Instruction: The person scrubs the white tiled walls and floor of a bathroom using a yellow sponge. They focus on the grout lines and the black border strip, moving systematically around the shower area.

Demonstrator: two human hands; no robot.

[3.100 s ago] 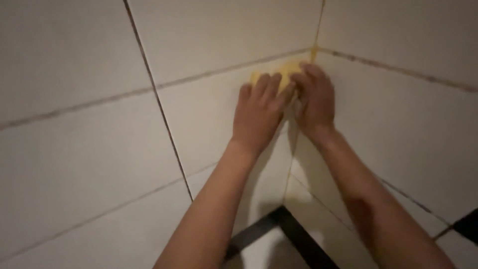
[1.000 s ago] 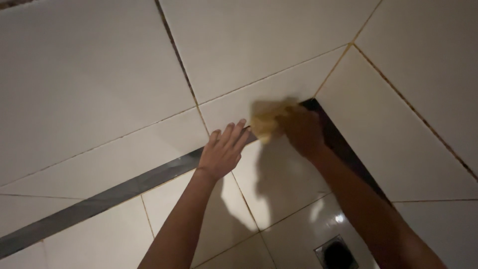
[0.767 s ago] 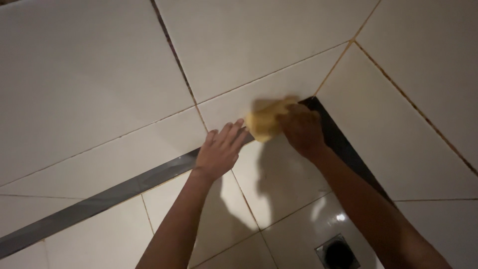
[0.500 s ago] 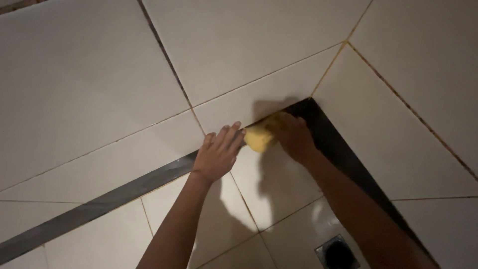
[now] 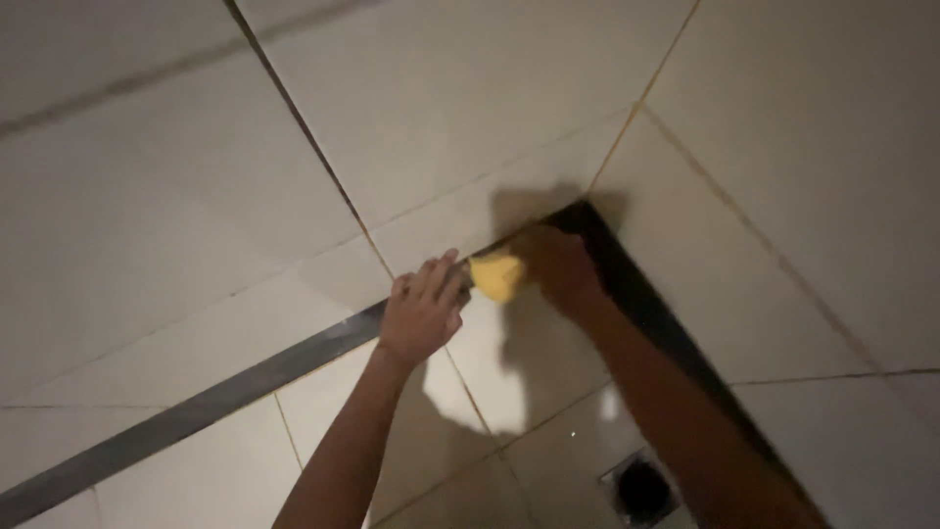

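Yellow sponge (image 5: 495,275) sits at the centre of the frame, pressed against the pale wall tile (image 5: 470,108) just above the dark band (image 5: 245,377) that runs from lower left toward the corner. The right hand (image 5: 558,269) covers the sponge's right side, fingers curled over it so that pressure bears on the tile face. The left hand (image 5: 423,312) lies flat on the tile just left of the sponge, fingers together and slightly bent, touching its edge; this placement appears to brace the body. A floor drain (image 5: 641,487) lies at lower right, well apart from both hands.
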